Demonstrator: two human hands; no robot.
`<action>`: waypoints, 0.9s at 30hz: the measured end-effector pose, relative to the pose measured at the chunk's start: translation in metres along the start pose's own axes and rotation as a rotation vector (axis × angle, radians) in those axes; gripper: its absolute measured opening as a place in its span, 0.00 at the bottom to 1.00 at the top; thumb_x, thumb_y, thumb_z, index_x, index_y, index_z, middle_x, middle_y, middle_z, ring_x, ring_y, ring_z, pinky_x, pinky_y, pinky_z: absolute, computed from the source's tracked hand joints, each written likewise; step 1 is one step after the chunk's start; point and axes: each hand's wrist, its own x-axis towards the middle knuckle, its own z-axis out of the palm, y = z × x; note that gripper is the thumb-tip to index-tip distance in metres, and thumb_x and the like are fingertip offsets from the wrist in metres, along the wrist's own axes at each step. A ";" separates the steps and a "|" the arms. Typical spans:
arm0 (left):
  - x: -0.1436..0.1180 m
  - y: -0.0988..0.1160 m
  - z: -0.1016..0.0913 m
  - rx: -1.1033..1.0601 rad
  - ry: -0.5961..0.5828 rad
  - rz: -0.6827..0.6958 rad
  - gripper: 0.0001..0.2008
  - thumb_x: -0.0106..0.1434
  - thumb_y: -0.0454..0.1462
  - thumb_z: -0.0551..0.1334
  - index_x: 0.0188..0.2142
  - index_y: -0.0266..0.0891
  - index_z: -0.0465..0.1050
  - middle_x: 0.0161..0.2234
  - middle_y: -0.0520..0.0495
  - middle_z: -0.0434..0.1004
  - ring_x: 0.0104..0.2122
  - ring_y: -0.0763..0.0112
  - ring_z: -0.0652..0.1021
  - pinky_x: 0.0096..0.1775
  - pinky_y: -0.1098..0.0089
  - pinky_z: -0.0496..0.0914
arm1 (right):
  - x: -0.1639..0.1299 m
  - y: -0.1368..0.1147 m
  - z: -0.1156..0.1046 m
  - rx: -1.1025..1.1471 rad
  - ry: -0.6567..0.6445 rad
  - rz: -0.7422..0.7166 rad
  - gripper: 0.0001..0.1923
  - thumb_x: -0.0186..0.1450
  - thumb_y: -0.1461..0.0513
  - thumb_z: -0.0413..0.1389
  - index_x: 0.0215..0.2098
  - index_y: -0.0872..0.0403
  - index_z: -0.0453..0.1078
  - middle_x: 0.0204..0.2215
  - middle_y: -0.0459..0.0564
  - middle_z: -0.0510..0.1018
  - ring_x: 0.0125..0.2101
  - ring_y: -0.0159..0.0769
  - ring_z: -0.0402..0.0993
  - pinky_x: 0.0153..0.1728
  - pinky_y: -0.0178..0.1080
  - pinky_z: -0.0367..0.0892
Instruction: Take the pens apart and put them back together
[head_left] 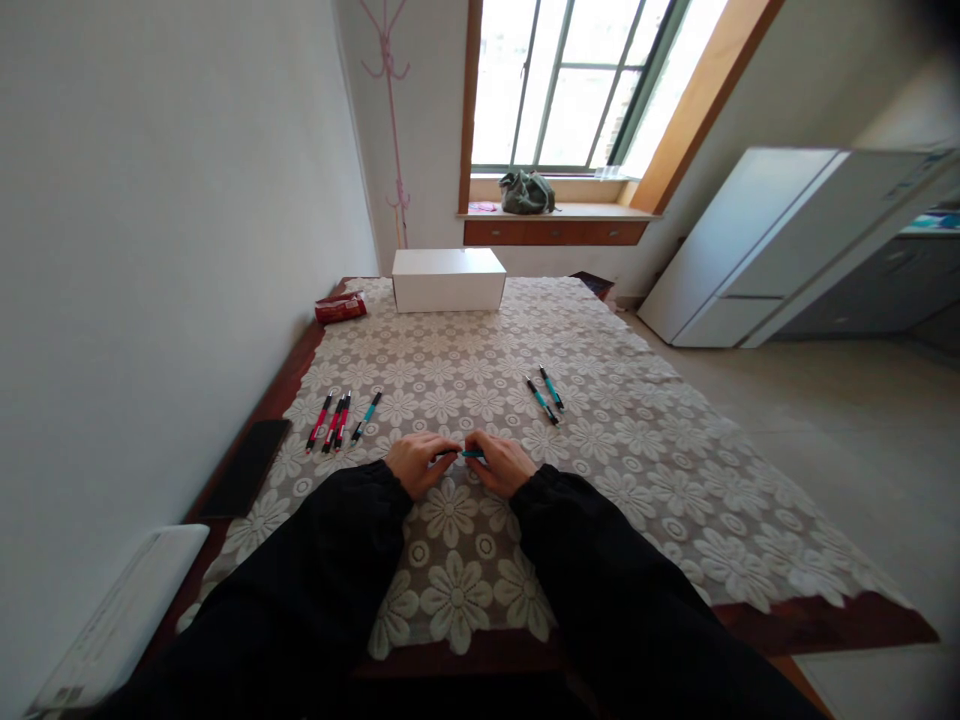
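Note:
Over the near middle of the table, my left hand (420,464) and my right hand (502,464) face each other with closed fingers. Between them is a teal and black pen (472,453); the left fingers pinch its dark part and the right fingers its teal part. Whether the two parts are joined is too small to tell. Left of my hands lie several pens: red and black ones, such as a red pen (319,422), beside a teal pen (367,417). Two more teal pens lie to the right, a nearer one (541,401) and a farther one (551,388).
A lace tablecloth (450,350) covers the table. At its far end stand a white box (448,281) and a red packet (341,307). Along the left edge lie a black phone (246,468) and a white flat box (124,620), near the wall.

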 end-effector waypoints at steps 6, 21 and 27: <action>-0.001 -0.002 0.002 -0.024 0.014 -0.004 0.11 0.67 0.40 0.59 0.47 0.45 0.75 0.38 0.50 0.80 0.33 0.71 0.77 0.39 0.70 0.70 | 0.000 0.001 -0.001 -0.008 0.023 -0.031 0.06 0.67 0.60 0.54 0.42 0.51 0.66 0.37 0.48 0.78 0.38 0.36 0.74 0.39 0.35 0.65; -0.002 -0.005 0.004 -0.047 0.030 -0.052 0.10 0.65 0.43 0.61 0.43 0.43 0.75 0.34 0.50 0.79 0.34 0.70 0.78 0.38 0.70 0.71 | 0.000 -0.001 -0.001 0.031 0.019 -0.037 0.08 0.66 0.63 0.53 0.44 0.52 0.66 0.39 0.49 0.78 0.40 0.36 0.74 0.41 0.36 0.66; -0.002 -0.005 0.003 -0.052 0.044 -0.060 0.10 0.65 0.43 0.61 0.42 0.44 0.76 0.35 0.50 0.79 0.35 0.70 0.78 0.38 0.71 0.71 | 0.001 0.001 -0.002 -0.035 0.009 -0.046 0.06 0.67 0.63 0.53 0.43 0.51 0.67 0.38 0.49 0.78 0.40 0.37 0.74 0.41 0.36 0.66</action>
